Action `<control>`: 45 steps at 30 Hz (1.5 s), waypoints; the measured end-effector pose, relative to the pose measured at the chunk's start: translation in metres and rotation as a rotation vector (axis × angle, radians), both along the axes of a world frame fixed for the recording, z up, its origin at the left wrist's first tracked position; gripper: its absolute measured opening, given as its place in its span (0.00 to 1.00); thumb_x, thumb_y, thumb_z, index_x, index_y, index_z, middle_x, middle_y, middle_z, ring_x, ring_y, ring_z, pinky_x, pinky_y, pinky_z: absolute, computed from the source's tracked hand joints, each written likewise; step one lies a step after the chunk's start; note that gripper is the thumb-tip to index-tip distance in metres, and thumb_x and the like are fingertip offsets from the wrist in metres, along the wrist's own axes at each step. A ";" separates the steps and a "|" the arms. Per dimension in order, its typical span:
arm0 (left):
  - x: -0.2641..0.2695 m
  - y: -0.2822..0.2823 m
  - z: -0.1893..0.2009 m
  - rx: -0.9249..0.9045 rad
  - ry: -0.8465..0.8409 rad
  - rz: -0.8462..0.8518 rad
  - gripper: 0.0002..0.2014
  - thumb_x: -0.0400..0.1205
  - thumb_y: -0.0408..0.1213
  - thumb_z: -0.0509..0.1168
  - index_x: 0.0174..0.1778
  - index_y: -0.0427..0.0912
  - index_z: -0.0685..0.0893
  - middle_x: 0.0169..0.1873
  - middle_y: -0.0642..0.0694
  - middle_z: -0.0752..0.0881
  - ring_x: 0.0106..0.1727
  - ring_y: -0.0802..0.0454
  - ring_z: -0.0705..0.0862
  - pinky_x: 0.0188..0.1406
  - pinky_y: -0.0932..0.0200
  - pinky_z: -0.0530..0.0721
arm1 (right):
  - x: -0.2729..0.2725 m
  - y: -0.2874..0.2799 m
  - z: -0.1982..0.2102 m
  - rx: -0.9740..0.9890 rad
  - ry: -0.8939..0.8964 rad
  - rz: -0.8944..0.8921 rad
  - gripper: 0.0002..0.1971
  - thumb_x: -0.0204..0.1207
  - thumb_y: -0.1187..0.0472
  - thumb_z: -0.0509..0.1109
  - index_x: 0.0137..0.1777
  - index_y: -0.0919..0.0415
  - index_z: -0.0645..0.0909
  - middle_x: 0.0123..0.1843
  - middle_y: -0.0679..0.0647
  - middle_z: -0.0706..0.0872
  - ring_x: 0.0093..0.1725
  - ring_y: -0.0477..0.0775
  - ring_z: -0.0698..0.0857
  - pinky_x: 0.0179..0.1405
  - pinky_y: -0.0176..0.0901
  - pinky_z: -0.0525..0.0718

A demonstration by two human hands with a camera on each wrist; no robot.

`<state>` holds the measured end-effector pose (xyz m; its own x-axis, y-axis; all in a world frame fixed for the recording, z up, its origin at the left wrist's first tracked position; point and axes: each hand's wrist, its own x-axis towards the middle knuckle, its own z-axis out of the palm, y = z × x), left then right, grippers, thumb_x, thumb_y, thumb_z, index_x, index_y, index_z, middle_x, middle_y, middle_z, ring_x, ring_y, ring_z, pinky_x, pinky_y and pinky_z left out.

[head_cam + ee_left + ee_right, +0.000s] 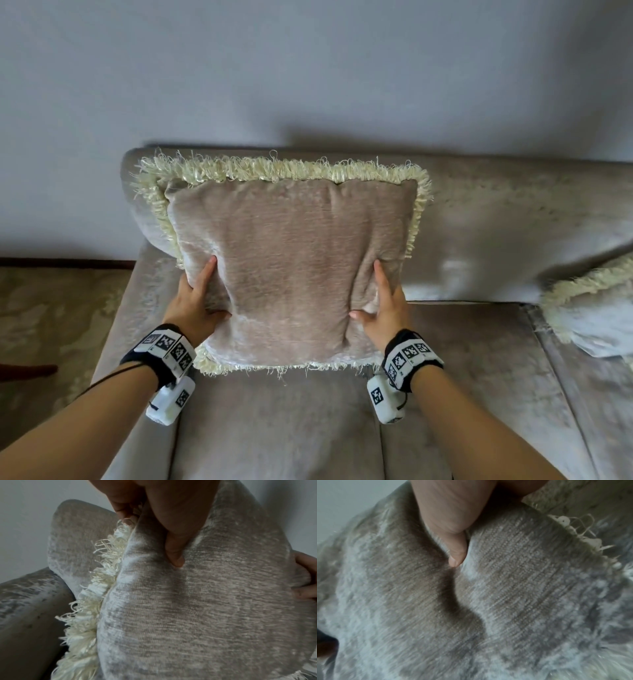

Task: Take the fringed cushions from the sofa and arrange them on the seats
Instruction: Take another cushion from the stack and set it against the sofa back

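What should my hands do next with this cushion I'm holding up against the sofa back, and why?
Probably lower it until its bottom fringe rests on the seat, then let go. The left hand and right hand grip the fringed cushion by its sides, already near the backrest at the sofa's left end. A second cushion lies at the right.

A grey sofa (445, 394) carries a fringed cushion (589, 308) on its right seat.
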<state>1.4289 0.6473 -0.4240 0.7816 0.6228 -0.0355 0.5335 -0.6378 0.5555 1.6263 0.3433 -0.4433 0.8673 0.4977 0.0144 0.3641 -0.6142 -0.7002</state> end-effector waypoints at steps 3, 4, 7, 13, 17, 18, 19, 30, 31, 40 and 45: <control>0.009 0.009 -0.037 0.008 -0.039 0.024 0.65 0.59 0.31 0.85 0.77 0.71 0.46 0.70 0.27 0.66 0.63 0.21 0.75 0.57 0.30 0.80 | 0.005 0.010 -0.042 -0.004 -0.005 -0.011 0.62 0.64 0.60 0.85 0.80 0.25 0.40 0.84 0.56 0.60 0.82 0.55 0.62 0.79 0.51 0.67; 0.012 0.011 -0.050 0.005 -0.050 0.020 0.65 0.59 0.30 0.85 0.76 0.72 0.46 0.69 0.26 0.67 0.62 0.20 0.76 0.57 0.29 0.80 | 0.007 0.013 -0.055 -0.013 -0.007 -0.006 0.62 0.65 0.60 0.84 0.80 0.25 0.39 0.84 0.55 0.60 0.82 0.55 0.62 0.79 0.48 0.65; 0.018 0.017 -0.093 -0.006 -0.043 0.023 0.65 0.60 0.29 0.84 0.76 0.72 0.45 0.64 0.26 0.69 0.55 0.20 0.78 0.54 0.31 0.81 | 0.014 0.020 -0.096 -0.026 -0.011 0.018 0.63 0.65 0.61 0.84 0.80 0.25 0.38 0.85 0.50 0.58 0.82 0.54 0.61 0.78 0.42 0.60; 0.013 0.021 -0.176 -0.029 -0.049 0.024 0.56 0.65 0.25 0.80 0.79 0.62 0.52 0.57 0.26 0.70 0.45 0.25 0.79 0.43 0.33 0.83 | 0.008 0.019 -0.168 0.000 0.005 0.017 0.62 0.66 0.70 0.81 0.81 0.26 0.43 0.81 0.48 0.59 0.76 0.45 0.62 0.67 0.60 0.82; 0.012 0.028 -0.201 -0.010 -0.024 -0.052 0.56 0.62 0.22 0.81 0.78 0.58 0.56 0.52 0.24 0.71 0.40 0.25 0.78 0.37 0.36 0.83 | -0.005 0.007 -0.200 -0.025 0.087 0.048 0.60 0.67 0.70 0.79 0.82 0.26 0.43 0.79 0.32 0.51 0.81 0.48 0.61 0.61 0.55 0.86; 0.014 0.031 -0.203 0.000 -0.011 -0.061 0.56 0.62 0.22 0.81 0.78 0.57 0.56 0.52 0.24 0.71 0.40 0.26 0.78 0.36 0.37 0.83 | -0.005 0.008 -0.203 -0.026 0.093 0.045 0.60 0.67 0.70 0.79 0.82 0.26 0.43 0.79 0.34 0.52 0.81 0.51 0.62 0.60 0.54 0.87; 0.015 0.033 -0.204 0.009 0.001 -0.061 0.57 0.61 0.22 0.82 0.79 0.58 0.55 0.52 0.25 0.71 0.40 0.27 0.78 0.36 0.37 0.82 | -0.003 0.010 -0.204 -0.029 0.100 0.046 0.61 0.67 0.71 0.79 0.81 0.26 0.43 0.81 0.38 0.53 0.81 0.52 0.63 0.58 0.52 0.88; -0.006 0.036 -0.206 0.018 -0.059 -0.079 0.66 0.62 0.28 0.83 0.82 0.65 0.43 0.71 0.27 0.66 0.67 0.30 0.72 0.51 0.37 0.83 | 0.000 -0.003 -0.172 -0.195 -0.053 0.077 0.58 0.60 0.57 0.86 0.83 0.34 0.51 0.82 0.63 0.57 0.79 0.65 0.65 0.73 0.63 0.75; -0.009 0.035 -0.205 0.017 -0.064 -0.077 0.66 0.61 0.28 0.83 0.83 0.64 0.43 0.72 0.27 0.64 0.69 0.30 0.71 0.54 0.38 0.82 | 0.001 -0.006 -0.165 -0.222 -0.073 0.065 0.57 0.59 0.55 0.87 0.82 0.34 0.54 0.83 0.64 0.55 0.79 0.67 0.64 0.71 0.68 0.75; -0.043 0.022 -0.201 -0.115 0.016 0.039 0.56 0.60 0.30 0.82 0.83 0.46 0.60 0.66 0.36 0.71 0.62 0.38 0.75 0.59 0.43 0.79 | 0.048 0.016 -0.064 -0.415 -0.391 0.288 0.50 0.61 0.56 0.83 0.81 0.40 0.60 0.84 0.63 0.55 0.80 0.70 0.59 0.77 0.73 0.59; -0.050 0.036 -0.237 -0.209 0.124 0.093 0.62 0.61 0.39 0.81 0.80 0.72 0.46 0.68 0.30 0.69 0.69 0.29 0.70 0.67 0.33 0.75 | 0.091 0.052 -0.029 -0.703 -0.495 0.488 0.59 0.64 0.53 0.82 0.84 0.33 0.43 0.86 0.65 0.38 0.84 0.71 0.43 0.80 0.70 0.40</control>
<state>1.3791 0.6837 -0.6605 0.7033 0.6606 -0.2625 0.6563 -0.4615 0.5970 1.7175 0.3951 -0.4723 0.5404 0.8334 -0.1159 0.8414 -0.5364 0.0665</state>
